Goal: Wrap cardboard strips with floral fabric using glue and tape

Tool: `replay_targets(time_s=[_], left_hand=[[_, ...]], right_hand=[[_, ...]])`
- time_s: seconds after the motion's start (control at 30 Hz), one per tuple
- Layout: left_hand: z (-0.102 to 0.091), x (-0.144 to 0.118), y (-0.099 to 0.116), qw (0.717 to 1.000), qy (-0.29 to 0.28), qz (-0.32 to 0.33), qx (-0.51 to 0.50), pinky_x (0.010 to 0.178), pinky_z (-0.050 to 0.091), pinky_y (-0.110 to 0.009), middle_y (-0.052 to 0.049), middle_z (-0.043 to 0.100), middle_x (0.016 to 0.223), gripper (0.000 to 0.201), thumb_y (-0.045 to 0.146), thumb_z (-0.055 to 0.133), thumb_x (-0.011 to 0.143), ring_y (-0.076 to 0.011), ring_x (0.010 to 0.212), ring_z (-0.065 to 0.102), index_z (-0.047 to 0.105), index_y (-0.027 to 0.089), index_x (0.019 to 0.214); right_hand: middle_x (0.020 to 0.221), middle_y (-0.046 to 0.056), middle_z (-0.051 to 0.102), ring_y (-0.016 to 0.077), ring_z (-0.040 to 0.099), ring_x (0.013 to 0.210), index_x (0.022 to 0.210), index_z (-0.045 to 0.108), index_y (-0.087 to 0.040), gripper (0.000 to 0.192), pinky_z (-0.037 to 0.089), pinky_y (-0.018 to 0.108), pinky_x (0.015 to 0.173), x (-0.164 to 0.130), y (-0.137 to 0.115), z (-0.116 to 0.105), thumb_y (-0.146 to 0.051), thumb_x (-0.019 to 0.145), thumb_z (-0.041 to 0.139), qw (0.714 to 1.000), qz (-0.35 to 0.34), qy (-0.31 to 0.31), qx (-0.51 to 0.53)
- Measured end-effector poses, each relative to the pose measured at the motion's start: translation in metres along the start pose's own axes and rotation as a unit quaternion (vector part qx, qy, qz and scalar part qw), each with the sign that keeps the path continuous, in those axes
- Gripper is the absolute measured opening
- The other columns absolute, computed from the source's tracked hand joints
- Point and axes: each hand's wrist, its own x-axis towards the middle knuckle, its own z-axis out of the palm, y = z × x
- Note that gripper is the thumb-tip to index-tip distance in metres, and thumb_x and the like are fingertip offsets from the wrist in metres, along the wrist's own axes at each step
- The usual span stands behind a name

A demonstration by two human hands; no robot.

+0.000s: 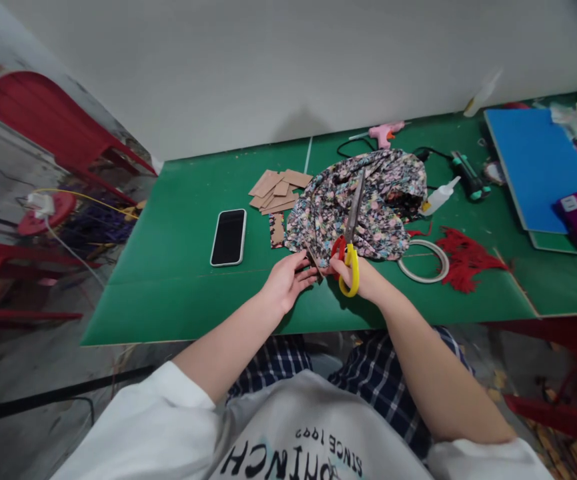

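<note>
While the left hand (291, 279), fingers loosely spread, steadies the cardboard piece (313, 261) between both hands and the right hand (365, 275) grips the scissors (351, 249), keep the blades (355, 205) closed over the floral fabric (381, 200) beyond the fingers.

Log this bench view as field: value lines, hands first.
Left hand grip: at thin brown piece; hold unclear
Right hand grip: on scissors, blades over floral fabric, pointing away from wearer
Surface: green tabletop
Left of fabric: phone, cardboard pieces
Right of fabric: white ring, red strips
Beyond fabric: pink glue gun
</note>
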Motion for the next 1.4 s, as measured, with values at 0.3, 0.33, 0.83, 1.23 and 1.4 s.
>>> replay_targets(time_s=[0.3,0.33,0.83,1.23,1.4], left_hand=[[-0.011,0.017,-0.001,0.955,-0.032,0.058,0.289,0.04,0.049,-0.02,-0.003,0.064,0.064,0.022,0.021,0.063,0.074,-0.0147,0.049,0.063,0.049,0.017,0.091],[-0.013,0.018,0.0,0.955,-0.03,0.053,0.289,0.041,0.049,-0.02,-0.003,0.064,0.064,0.02,0.019,0.062,0.074,-0.0147,0.049,0.063,0.05,0.016,0.09],[-0.016,0.012,0.003,0.976,0.006,0.071,0.205,0.034,0.039,-0.014,-0.003,0.064,0.068,0.017,0.021,0.058,0.073,-0.0107,0.048,0.061,0.051,0.016,0.088],[-0.025,0.004,0.007,0.991,0.0,0.04,0.131,0.03,0.029,-0.012,0.003,0.058,0.059,0.012,0.018,0.053,0.074,-0.0071,0.04,0.055,0.049,0.016,0.085],[-0.025,-0.004,0.006,0.994,-0.011,0.027,0.108,0.03,0.027,-0.012,0.003,0.058,0.06,0.01,0.019,0.055,0.073,-0.006,0.039,0.053,0.048,0.017,0.08]], right_hand=[[0.085,0.009,0.069,0.0223,0.065,0.087,0.077,0.055,-0.018,0.027,0.049,0.032,0.076,-0.003,-0.005,0.003,-0.04,0.086,0.041,0.999,0.01,-0.031,0.04],[0.086,0.009,0.069,0.022,0.065,0.087,0.077,0.055,-0.018,0.027,0.049,0.031,0.076,-0.003,-0.004,0.002,-0.039,0.086,0.041,0.999,0.008,-0.028,0.044],[0.062,-0.004,0.052,0.0127,0.055,0.054,0.102,0.053,-0.019,0.041,0.046,0.026,0.056,-0.024,-0.016,-0.02,-0.043,0.07,0.063,0.99,0.037,0.067,0.119],[0.067,-0.005,0.033,0.0063,0.034,0.051,0.104,0.042,-0.019,0.056,0.043,0.022,0.05,-0.123,-0.001,-0.044,-0.069,0.079,0.033,0.902,0.143,-0.326,0.246],[0.06,-0.008,0.028,0.0047,0.026,0.046,0.1,0.043,-0.019,0.051,0.04,0.018,0.041,-0.126,-0.004,-0.046,-0.065,0.08,0.037,0.861,0.247,-0.356,0.265]])
